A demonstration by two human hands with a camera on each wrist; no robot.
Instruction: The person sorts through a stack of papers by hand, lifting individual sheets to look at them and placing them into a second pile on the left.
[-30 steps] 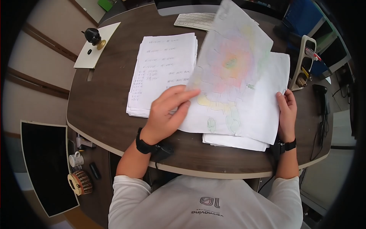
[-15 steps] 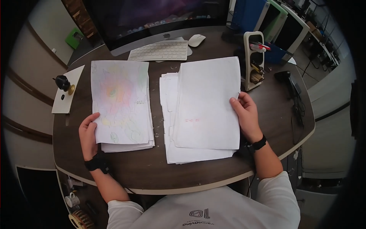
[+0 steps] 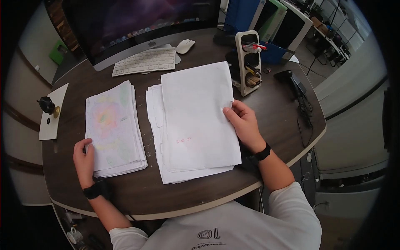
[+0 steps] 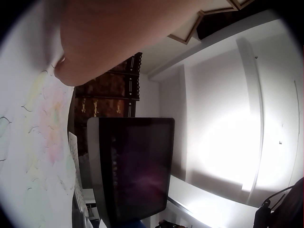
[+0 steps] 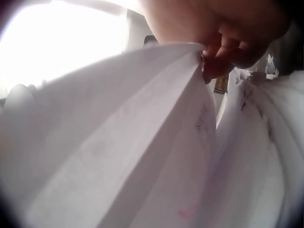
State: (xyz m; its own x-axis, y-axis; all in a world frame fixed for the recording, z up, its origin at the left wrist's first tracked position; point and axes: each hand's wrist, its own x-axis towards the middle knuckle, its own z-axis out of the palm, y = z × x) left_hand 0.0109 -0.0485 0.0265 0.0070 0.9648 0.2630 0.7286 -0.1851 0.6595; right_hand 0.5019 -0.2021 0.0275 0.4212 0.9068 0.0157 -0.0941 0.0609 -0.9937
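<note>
A crayon-coloured drawing (image 3: 109,125) tops the paper stack on the left. At its left edge is my left hand (image 3: 84,162), thumb and fingers round the sheet's border; the left wrist view shows the hand (image 4: 109,38) over the coloured drawing (image 4: 52,128). My right hand (image 3: 246,127) pinches the right edge of a white sheet (image 3: 200,112) with small red marks, raised at that side above the right stack (image 3: 155,108). In the right wrist view, the fingers of the right hand (image 5: 223,38) grip the creased sheet (image 5: 128,128).
Behind the papers are a keyboard (image 3: 146,61), a mouse (image 3: 185,46) and a monitor (image 3: 137,25). A holder with pens (image 3: 238,62) stands behind the right hand. Further right lies a black corded device (image 3: 296,87). A black object on a white board (image 3: 54,116) is at far left.
The drawing moved from between both hands onto the left stack, and the left hand went left with it. The right hand now holds a white sheet. Lately the head view has shifted.
</note>
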